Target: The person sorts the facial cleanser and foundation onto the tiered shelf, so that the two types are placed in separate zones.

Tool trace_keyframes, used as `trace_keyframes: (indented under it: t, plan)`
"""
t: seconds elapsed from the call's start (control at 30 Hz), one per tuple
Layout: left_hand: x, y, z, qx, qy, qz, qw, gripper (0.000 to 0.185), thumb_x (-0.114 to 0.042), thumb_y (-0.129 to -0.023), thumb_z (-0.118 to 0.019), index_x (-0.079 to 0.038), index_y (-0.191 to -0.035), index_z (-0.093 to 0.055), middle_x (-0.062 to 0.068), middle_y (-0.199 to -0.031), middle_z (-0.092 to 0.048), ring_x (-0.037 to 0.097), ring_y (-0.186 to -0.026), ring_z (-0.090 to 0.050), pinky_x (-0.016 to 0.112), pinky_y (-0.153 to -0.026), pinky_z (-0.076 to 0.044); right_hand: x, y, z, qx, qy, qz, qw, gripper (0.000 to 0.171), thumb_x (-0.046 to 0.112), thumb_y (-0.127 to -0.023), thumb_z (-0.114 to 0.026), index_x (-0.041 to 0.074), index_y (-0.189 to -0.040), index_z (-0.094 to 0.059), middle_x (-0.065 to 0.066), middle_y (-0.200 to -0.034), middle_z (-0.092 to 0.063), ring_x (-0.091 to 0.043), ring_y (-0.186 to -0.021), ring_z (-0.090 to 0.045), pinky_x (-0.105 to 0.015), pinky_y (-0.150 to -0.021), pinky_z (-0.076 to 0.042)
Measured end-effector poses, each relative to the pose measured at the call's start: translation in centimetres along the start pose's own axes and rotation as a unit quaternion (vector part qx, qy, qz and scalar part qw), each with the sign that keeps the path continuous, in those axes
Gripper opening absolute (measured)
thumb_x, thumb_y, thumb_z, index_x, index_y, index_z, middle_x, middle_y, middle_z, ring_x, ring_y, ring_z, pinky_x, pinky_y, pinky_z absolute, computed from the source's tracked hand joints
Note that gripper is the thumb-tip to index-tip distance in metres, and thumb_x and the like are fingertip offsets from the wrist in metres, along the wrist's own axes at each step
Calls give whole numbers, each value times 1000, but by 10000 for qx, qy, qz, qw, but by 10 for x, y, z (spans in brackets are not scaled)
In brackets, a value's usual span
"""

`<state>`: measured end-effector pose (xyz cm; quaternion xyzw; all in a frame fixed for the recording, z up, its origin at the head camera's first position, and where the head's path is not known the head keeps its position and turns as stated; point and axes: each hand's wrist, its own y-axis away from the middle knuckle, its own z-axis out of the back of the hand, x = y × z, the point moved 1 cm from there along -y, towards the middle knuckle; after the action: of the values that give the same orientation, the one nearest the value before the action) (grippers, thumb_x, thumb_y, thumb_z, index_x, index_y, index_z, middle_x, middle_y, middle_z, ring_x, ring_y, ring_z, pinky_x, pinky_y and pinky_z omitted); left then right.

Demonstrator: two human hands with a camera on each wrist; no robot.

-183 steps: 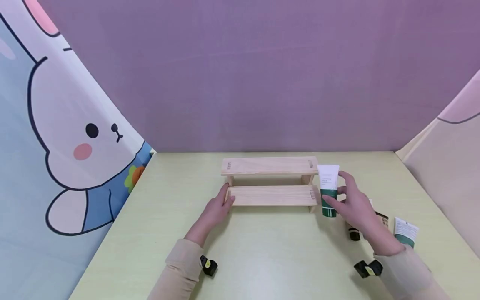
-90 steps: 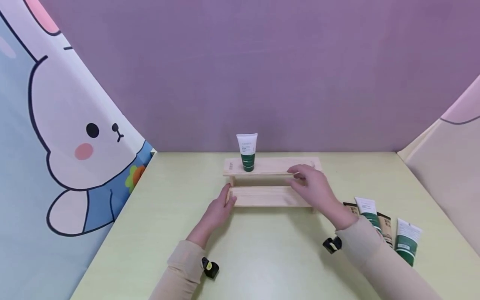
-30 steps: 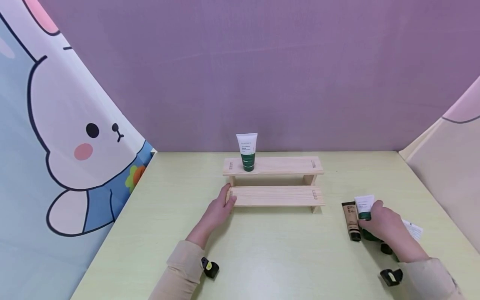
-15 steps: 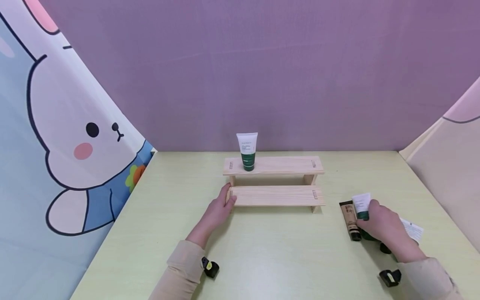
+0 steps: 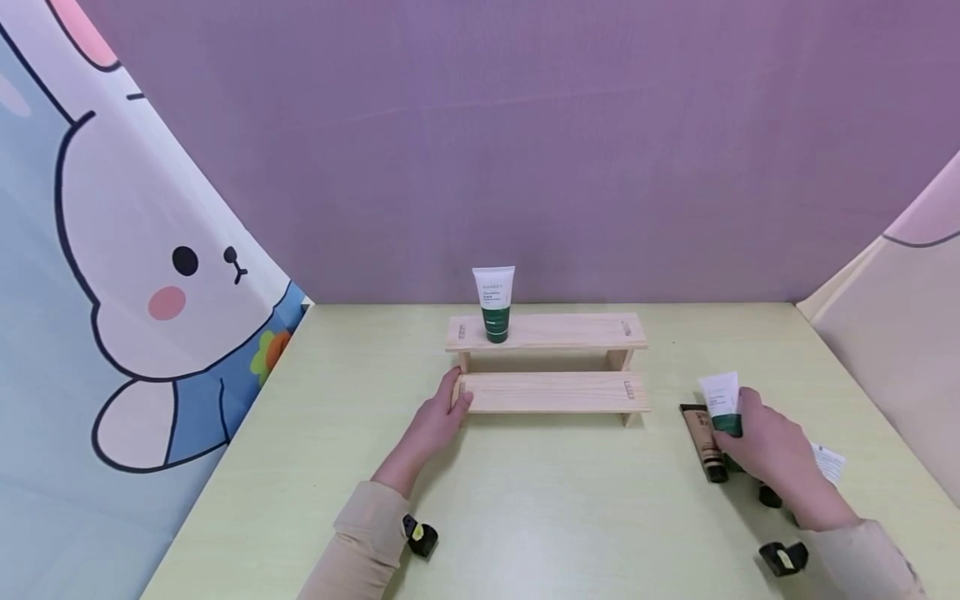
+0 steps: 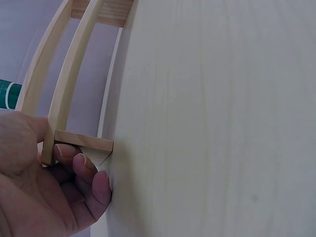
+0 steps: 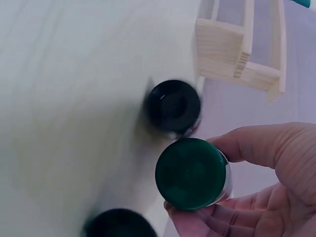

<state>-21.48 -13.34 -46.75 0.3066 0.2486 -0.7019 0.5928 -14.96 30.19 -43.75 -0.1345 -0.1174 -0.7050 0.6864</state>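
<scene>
My left hand (image 5: 435,421) grips the left end of a two-step wooden rack (image 5: 551,392), its thumb over the lower step and its fingers curled under it in the left wrist view. On the upper step a white and green squeeze tube (image 5: 494,302) stands cap down. At the right, my right hand (image 5: 772,442) pinches a second white and green squeeze tube (image 5: 722,396) between thumb and fingers. The right wrist view shows that tube's round green cap (image 7: 191,174) facing the camera. Beside it lies a brown tube with a black cap (image 5: 703,442).
Partly hidden under my right forearm are another white and green tube (image 5: 828,462) and a black cap (image 5: 769,496). A pale wooden table (image 5: 555,508) carries everything, with a purple backdrop (image 5: 555,150) behind and a rabbit-print cloth (image 5: 150,333) at the left.
The first white and green tube went from my right hand onto the upper step. My right hand then returned to the pile and has lifted a second one slightly. The left hand keeps its grip.
</scene>
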Motion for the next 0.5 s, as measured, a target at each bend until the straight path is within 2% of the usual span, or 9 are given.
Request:
trace_keyframes:
  t: [0.27,0.5]
  plan:
    - [-1,1,1,10,-54,72,10000,55,-44,-92,-35,-26,-140,-17,18,-123,-50,36,-109,-48,51,-88,-37,11,0,9,-360,-326,66,9988,82,25,-75,-66,-10,-130,-17,-34,-92,-51,-28,-61,-52,-31,-42,-37]
    - [-2,2,1,-2,-60,77,10000,54,-44,-92,-35,-26,-140,-18,18,-124,-49,37,-109,-47,51,-88,-37,24,-2,15,-603,-721,286,9952,84,30,-78,-65,-4,-134,-12,-29,-97,-50,-25,-63,-51,-28,-45,-36]
